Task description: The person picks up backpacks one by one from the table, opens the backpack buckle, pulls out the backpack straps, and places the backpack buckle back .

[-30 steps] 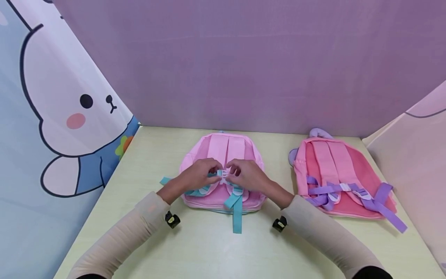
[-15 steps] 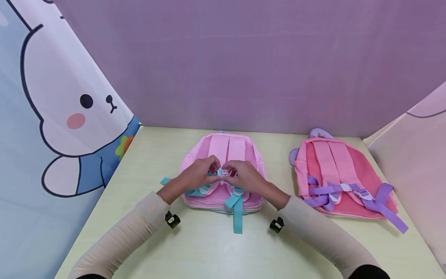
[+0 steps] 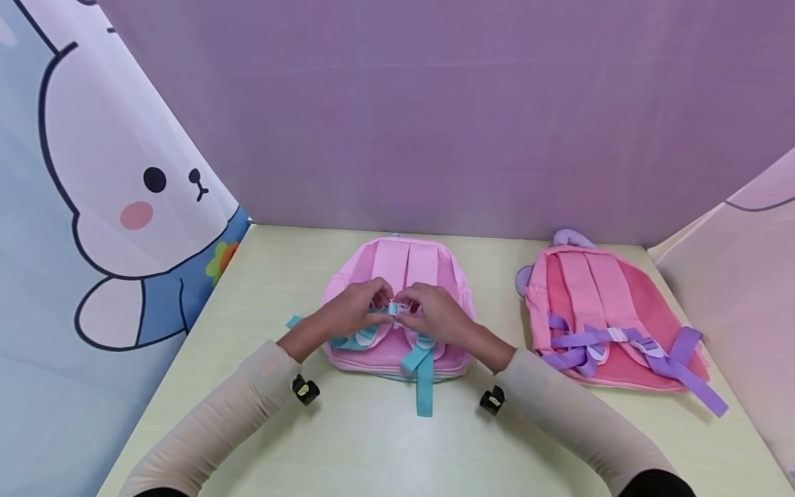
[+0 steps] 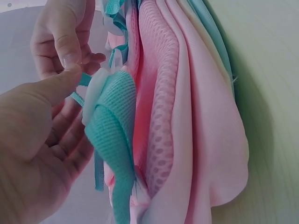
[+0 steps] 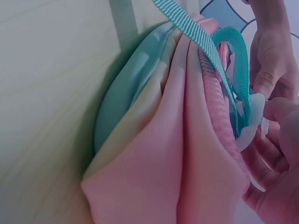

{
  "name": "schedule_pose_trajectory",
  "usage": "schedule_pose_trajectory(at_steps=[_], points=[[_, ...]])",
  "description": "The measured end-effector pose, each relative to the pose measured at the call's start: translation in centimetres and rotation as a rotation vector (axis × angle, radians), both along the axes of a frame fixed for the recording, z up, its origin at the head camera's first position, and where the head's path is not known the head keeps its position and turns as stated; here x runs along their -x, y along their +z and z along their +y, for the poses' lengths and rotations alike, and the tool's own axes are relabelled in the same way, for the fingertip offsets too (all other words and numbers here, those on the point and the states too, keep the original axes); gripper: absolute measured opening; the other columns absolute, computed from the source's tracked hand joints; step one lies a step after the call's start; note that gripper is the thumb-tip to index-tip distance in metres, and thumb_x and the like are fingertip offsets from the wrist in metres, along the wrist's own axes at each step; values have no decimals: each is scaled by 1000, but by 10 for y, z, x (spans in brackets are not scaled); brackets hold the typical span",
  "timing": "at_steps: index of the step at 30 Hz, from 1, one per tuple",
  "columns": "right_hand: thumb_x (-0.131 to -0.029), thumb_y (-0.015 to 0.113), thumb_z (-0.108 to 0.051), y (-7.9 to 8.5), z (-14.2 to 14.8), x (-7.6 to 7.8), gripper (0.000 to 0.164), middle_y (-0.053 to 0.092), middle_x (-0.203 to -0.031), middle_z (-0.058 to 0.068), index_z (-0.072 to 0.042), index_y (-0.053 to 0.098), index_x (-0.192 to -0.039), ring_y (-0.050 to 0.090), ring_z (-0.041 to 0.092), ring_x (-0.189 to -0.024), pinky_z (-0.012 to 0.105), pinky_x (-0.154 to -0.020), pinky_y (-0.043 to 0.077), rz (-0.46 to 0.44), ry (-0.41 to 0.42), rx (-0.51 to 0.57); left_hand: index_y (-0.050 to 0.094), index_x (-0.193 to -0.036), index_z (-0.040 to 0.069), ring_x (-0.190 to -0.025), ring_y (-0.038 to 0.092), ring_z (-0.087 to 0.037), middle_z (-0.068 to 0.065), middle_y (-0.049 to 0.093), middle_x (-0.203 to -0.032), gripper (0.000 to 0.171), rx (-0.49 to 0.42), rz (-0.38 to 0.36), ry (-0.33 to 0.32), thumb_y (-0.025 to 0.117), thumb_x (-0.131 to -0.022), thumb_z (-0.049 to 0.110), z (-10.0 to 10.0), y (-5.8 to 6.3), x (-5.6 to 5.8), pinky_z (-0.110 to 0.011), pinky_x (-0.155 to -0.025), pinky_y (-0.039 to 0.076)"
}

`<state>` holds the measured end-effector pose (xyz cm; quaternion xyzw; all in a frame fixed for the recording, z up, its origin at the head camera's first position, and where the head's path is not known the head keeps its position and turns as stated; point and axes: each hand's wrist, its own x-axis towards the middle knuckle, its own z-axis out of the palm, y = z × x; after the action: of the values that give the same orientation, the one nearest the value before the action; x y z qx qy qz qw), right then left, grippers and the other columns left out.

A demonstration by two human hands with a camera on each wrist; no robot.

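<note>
pale buckle [image 3: 394,308] noted at centre of frame, over the strap side of the light pink backpack [image 3: 397,359]. left hand [image 3: 359,308] and right hand [image 3: 433,310], each with narrow grip, pinch it from either side. purple-strapped backpack [image 3: 640,297] lies on the bench [image 3: 348,442], right of frame.
</note>
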<state>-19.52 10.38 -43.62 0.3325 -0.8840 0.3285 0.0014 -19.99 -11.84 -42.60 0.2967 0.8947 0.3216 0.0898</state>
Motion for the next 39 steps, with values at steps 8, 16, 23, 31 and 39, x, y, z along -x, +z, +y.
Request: schedule_pose_trajectory(at_steps=[8,16,23,31,39], points=[[-89,79,-19,0,-1,0,26,63,-89,-1,-10,72,-111,57,14,-79,20,-69,49,31,-7,-30,61,-114,12,-88,56,-14,1,62,-99,26,54,-61,-14,72,-96,27,-9,2,1,-27,-83,53],[-89,78,-19,3,0,-1,28,67,-95,1,-10,71,-114,60,13,-83,21,-73,52,18,-12,-28,64,-106,9,-77,52,-12,0,59,-86,11,42,-50,-13,61,-102,19,-14,3,2,-24,-71,46],[-90,78,-19,4,0,-1,27,68,-96,1,-10,72,-115,61,14,-84,22,-73,53,9,-5,-19,64,-105,9,-75,53,-12,0,58,-84,11,19,-106,-21,58,-104,18,-15,3,4,-23,-69,45],[-90,78,-20,3,1,-2,29,68,-97,0,-11,71,-117,61,12,-85,21,-74,53,0,-9,-29,64,-102,10,-70,51,-10,1,56,-81,11,8,-118,-49,56,-105,16,-13,2,6,-22,-65,43],[-90,78,-19,3,0,-1,27,63,-91,-1,-10,69,-114,56,12,-81,21,-70,51,-44,15,-11,63,-101,10,-71,51,-11,1,55,-80,10,21,-124,-51,56,-105,16,-11,4,6,-22,-67,43]])
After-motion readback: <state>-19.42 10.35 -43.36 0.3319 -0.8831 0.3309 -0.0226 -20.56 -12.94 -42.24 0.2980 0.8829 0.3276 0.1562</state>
